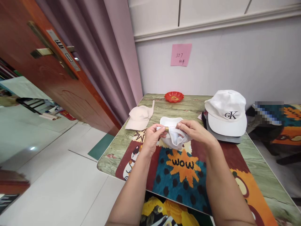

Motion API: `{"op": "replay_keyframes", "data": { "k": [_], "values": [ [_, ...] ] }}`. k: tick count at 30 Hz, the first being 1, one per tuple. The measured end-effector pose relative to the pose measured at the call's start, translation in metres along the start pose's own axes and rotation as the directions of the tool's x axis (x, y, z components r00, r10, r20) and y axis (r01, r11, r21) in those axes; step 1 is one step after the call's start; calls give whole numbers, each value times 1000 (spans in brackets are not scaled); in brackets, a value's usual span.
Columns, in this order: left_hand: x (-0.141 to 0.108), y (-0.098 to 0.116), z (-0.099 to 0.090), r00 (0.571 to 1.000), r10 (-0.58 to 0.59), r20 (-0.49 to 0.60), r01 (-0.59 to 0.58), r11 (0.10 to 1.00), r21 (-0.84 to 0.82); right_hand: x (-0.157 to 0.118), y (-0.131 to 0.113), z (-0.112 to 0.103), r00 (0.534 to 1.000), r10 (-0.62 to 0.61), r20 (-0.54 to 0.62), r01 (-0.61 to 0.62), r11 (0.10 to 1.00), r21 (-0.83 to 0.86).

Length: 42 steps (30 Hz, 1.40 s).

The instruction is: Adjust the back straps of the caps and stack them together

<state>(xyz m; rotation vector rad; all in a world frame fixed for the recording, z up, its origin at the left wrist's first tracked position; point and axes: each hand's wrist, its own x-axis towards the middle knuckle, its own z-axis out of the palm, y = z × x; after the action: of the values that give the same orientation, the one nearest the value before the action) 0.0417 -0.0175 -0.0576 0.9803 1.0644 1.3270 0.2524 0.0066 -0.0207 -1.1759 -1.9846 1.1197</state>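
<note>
A white baseball cap (pixel 173 142) is held between both hands above the patterned mat, its brim pointing away toward the wall. My left hand (pixel 153 135) pinches the cap's back strap beside a small brass-coloured buckle. The fingers of my right hand (pixel 191 129) are closed on the strap's other side, near the cap's edge. To the left lies a pale pink cap (pixel 140 116) with its strap sticking up. On the right, a white cap with black letters (pixel 227 114) rests on top of a darker cap (pixel 223 137).
A red scalloped dish (pixel 174 97) sits at the back of the wood-patterned table (pixel 109 156). The colourful mat (pixel 162 175) covers its front. A pink note (pixel 181 55) is on the wall. At left stand a purple curtain (pixel 105 47) and a wooden door (pixel 58 84).
</note>
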Motion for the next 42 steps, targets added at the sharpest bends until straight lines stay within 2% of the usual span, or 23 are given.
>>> {"op": "replay_keyframes", "data": {
  "k": [4, 6, 9, 12, 18, 25, 31, 38, 42],
  "values": [
    [3, 0, -8, 992, 119, 49, -125, 982, 144, -2, 8, -4, 991, 28, 134, -47, 989, 140],
    [3, 1, -10, 988, 116, 101, -132, 976, 173, -1, 10, -3, 983, 36, 182, -75, 974, 212],
    [1, 1, -15, 973, 28, 228, -67, 984, 162, 0, 11, 0, 988, 32, 149, -69, 966, 249],
    [2, -2, -18, 957, -7, 289, -38, 988, 148, 0, 10, -1, 996, 30, 83, -49, 970, 237],
    [6, -10, -21, 965, 28, 261, -62, 991, 122, 0, 7, -1, 997, 51, 54, -63, 968, 242],
    [6, -7, -26, 922, -140, 361, 3, 935, 355, 0, 5, 1, 997, 44, 62, -58, 964, 258],
    [6, -8, -26, 940, -121, 319, 25, 957, 290, 1, 10, -1, 995, 46, 92, -67, 967, 246],
    [6, -11, -26, 930, -149, 335, 65, 967, 248, -1, 13, -4, 990, 35, 137, -60, 981, 187],
    [8, -14, -27, 930, -145, 338, 81, 977, 197, -4, 18, -14, 998, 26, 55, -31, 995, 97]
  ]
}}
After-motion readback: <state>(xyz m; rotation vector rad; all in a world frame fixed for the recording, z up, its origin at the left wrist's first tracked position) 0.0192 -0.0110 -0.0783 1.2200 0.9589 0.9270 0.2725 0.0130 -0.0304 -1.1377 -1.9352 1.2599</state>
